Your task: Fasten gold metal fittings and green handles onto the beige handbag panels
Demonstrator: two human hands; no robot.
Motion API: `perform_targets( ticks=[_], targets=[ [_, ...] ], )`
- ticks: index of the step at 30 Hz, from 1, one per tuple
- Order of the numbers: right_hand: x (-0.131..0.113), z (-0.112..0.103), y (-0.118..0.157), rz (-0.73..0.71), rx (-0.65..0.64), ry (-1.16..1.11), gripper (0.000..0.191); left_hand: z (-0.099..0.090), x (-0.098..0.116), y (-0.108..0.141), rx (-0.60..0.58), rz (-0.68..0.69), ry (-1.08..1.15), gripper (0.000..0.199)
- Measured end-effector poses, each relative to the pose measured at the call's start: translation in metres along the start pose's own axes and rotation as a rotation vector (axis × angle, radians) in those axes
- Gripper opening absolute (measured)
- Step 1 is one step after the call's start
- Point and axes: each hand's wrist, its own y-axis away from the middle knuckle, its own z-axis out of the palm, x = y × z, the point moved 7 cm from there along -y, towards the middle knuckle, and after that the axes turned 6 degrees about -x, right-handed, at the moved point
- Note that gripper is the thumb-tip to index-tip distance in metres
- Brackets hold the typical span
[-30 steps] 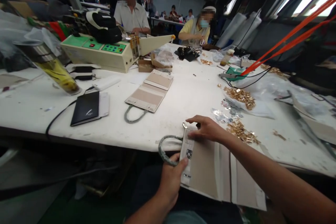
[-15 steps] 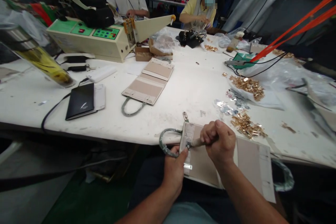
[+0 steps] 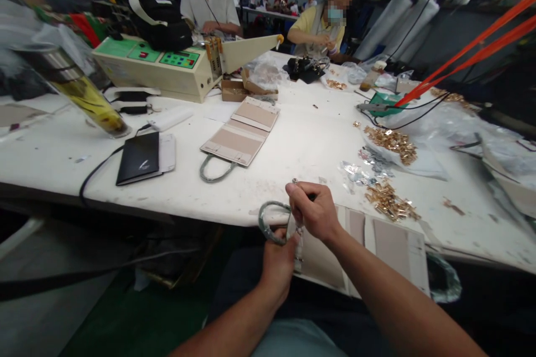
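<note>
A flat beige bag panel (image 3: 322, 259) with green plastic-wrapped loop handles (image 3: 268, 223) lies across the table's front edge and my lap. My left hand (image 3: 280, 259) grips its left end, thumb on top beside small metal fittings (image 3: 298, 254) and the other fingers underneath. Over the same end, my right hand (image 3: 312, 209) is closed with its fingers curled down. Whatever it pinches is mostly hidden. Just past its knuckles shows the tip of a small metal piece (image 3: 295, 181).
A second beige panel (image 3: 240, 134) lies further back, beside a black notebook (image 3: 139, 159). To the right are piles of gold metal parts (image 3: 389, 201) and silver plates (image 3: 355, 170). A machine (image 3: 154, 72) and a tilted-looking bottle (image 3: 92, 100) stand left. Co-workers sit across the table.
My right hand has moved left and slightly up, from the middle of the panel's left part to its end. My left hand keeps its grip. The view has shifted slightly.
</note>
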Motion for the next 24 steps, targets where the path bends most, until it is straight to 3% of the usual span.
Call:
perform_targets(
  ticks=[6,9,13,18,21,24],
  targets=[
    [0.002,0.031,-0.006,-0.023,-0.202,0.117,0.055,-0.002,-0.003,-0.001,0.027,0.024,0.029,0.038],
    [0.003,0.032,-0.005,-0.023,-0.249,0.172,0.053,-0.002,-0.006,0.001,0.023,0.0,0.041,0.039],
    [-0.005,0.007,0.004,-0.061,-0.112,0.09,0.054,-0.001,-0.007,0.001,0.012,-0.014,0.073,0.034],
    [0.0,-0.019,0.035,-0.252,0.128,-0.178,0.055,0.0,-0.006,-0.001,0.006,-0.033,0.083,0.034],
    [0.017,-0.026,0.045,-0.181,0.162,-0.126,0.053,-0.001,-0.004,0.001,0.012,-0.031,0.066,0.034],
    [0.026,-0.05,0.048,-0.016,0.219,0.112,0.055,0.0,-0.006,0.004,0.005,-0.051,0.044,0.04]
  ],
)
